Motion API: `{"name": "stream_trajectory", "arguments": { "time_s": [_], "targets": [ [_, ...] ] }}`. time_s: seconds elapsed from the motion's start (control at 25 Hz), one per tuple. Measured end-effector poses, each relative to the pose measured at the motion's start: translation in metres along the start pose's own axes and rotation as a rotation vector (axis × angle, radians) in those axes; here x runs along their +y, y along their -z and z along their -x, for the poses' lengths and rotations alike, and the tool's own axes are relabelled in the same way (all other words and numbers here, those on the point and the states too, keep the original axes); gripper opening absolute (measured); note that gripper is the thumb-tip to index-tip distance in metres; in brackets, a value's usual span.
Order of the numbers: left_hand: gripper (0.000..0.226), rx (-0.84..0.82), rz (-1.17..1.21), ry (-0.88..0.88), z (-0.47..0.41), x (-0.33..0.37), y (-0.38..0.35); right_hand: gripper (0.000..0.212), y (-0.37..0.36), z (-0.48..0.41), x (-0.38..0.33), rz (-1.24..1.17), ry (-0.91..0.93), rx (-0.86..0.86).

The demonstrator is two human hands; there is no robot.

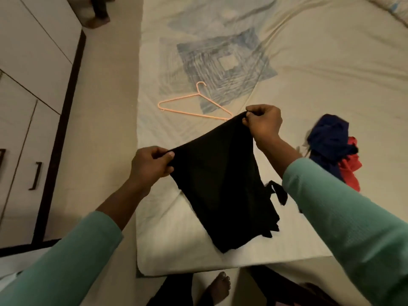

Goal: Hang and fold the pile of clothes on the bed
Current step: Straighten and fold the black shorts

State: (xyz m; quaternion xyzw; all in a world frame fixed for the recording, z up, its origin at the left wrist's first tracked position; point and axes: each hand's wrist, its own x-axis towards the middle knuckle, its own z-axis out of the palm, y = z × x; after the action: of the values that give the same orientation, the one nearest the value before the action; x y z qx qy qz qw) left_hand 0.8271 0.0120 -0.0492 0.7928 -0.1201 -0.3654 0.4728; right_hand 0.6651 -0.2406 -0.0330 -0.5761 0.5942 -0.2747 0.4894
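Head view: the bed point(320, 69) is seen from above its near left corner, with a patterned sheet spread over it.
Black garment point(220, 184): held up by its top edge over the near left corner and stretched between both hands. Its lower end is draped on the sheet close to the near edge.
Left hand point(152, 163): one top corner of the cloth is pinched between thumb and curled fingers, above the bed's left edge.
Right hand point(262, 122): the other top corner is gripped with curled fingers, farther in from the near edge.
Hanger point(194, 104): laid flat near the left edge, beyond the cloth, with its right tip just beside the gripping fingers.
Pile of clothes point(331, 146): navy and red pieces are bunched on the sheet, to the right of the right forearm.
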Motion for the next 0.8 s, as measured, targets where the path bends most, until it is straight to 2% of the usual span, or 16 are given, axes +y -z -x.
{"name": "stream_trajectory", "arguments": {
  "time_s": [0.12, 0.24, 0.36, 0.44, 0.52, 0.6, 0.68, 0.72, 0.8],
  "targets": [
    [0.006, 0.121, 0.054, 0.069, -0.099, -0.034, 0.000, 0.023, -0.093, -0.068, 0.012, -0.004, -0.110, -0.091],
    [0.006, 0.233, 0.056, 0.109, -0.179, -0.073, -0.002, 0.010, -0.174, -0.113, 0.024, 0.002, -0.175, -0.243],
    [0.010, 0.299, 0.057, 0.174, -0.236, -0.114, -0.007, 0.005, -0.226, -0.140, 0.047, 0.086, -0.187, -0.381],
    [0.006, 0.283, 0.099, 0.238, -0.258, -0.135, -0.011, 0.027, -0.238, -0.154, 0.066, 0.088, -0.206, -0.460],
    [0.004, 0.356, 0.125, 0.240, -0.264, -0.151, -0.015, 0.037, -0.233, -0.156, 0.083, 0.080, -0.183, -0.440],
    [0.020, 0.519, -0.052, 0.132, -0.252, -0.160, -0.024, 0.033, -0.210, -0.147, 0.103, 0.068, -0.169, -0.341],
    [0.034, 0.581, -0.242, -0.067, -0.220, -0.160, -0.041, 0.025, -0.172, -0.127, 0.130, 0.088, -0.152, -0.216],
    [0.034, 0.542, -0.306, -0.184, -0.199, -0.159, -0.052, 0.021, -0.150, -0.114, 0.146, 0.118, -0.146, -0.158],
    [0.025, 0.341, -0.352, -0.373, -0.154, -0.161, -0.083, 0.016, -0.099, -0.085, 0.179, 0.156, -0.170, -0.053]
  ]
}}
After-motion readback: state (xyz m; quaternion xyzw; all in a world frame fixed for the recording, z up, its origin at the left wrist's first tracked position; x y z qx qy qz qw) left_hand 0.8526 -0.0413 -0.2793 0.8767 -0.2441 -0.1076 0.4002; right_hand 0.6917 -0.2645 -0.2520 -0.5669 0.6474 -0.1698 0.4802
